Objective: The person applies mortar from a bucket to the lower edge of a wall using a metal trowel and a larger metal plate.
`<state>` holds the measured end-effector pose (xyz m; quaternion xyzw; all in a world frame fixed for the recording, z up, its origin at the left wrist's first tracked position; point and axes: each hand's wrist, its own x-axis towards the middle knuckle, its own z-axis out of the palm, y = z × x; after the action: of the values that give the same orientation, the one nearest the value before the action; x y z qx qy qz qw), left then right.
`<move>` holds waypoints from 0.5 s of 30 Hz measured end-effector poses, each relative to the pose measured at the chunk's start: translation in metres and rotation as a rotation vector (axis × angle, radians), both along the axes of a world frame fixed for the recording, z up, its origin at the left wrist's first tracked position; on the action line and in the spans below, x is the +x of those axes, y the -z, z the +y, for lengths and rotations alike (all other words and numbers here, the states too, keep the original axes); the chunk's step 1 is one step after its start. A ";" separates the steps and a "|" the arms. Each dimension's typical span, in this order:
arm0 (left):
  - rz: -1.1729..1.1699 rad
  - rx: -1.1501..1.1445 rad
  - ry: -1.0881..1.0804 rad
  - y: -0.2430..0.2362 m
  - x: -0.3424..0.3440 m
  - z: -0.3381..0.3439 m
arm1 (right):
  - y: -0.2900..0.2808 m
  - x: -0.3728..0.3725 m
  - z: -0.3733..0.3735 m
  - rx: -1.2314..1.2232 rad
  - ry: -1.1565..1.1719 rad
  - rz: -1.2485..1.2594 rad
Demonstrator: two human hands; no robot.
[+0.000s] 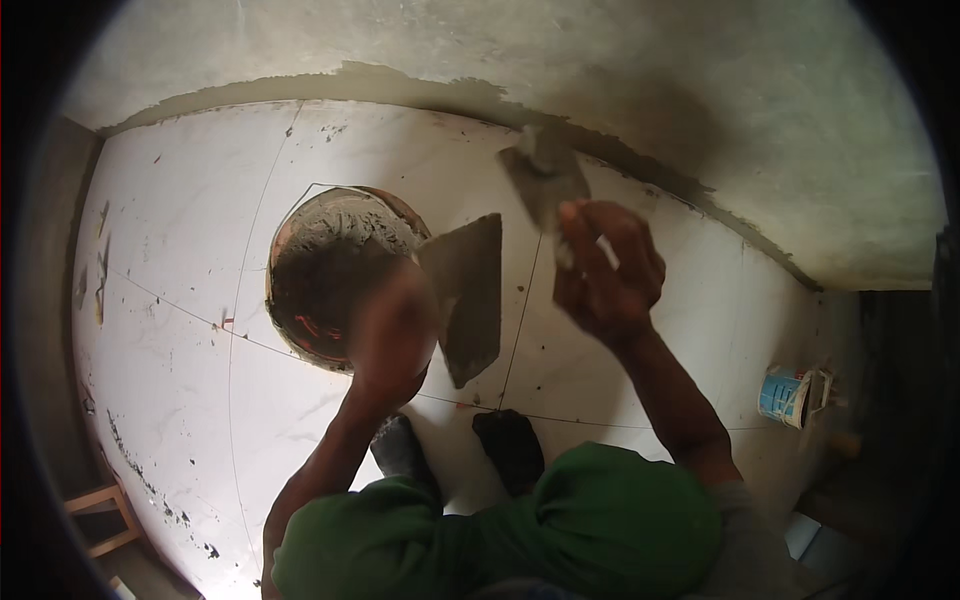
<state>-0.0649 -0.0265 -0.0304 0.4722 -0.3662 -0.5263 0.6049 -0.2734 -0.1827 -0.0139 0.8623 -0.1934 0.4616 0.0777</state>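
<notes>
Your right hand (612, 265) pinches the trowel (543, 178) by its handle, blade out toward the wall (620, 90), likely to give the wrist free play. Your left hand (395, 325) is blurred; it seems closed on the board (472, 300) at its left side, though I can't make out the fingers. The board hangs tilted between bucket (305, 285) and trowel — probably to keep the mortar (350, 218) within short reach.
</notes>
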 end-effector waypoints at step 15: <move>0.133 -0.084 -0.516 0.025 0.142 0.125 | 0.185 0.029 -0.189 0.226 0.224 0.531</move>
<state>0.0769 0.0984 -0.0550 0.4886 -0.2148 -0.3690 0.7609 -0.2441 -0.3720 -0.1991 0.9292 -0.3102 0.1842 0.0797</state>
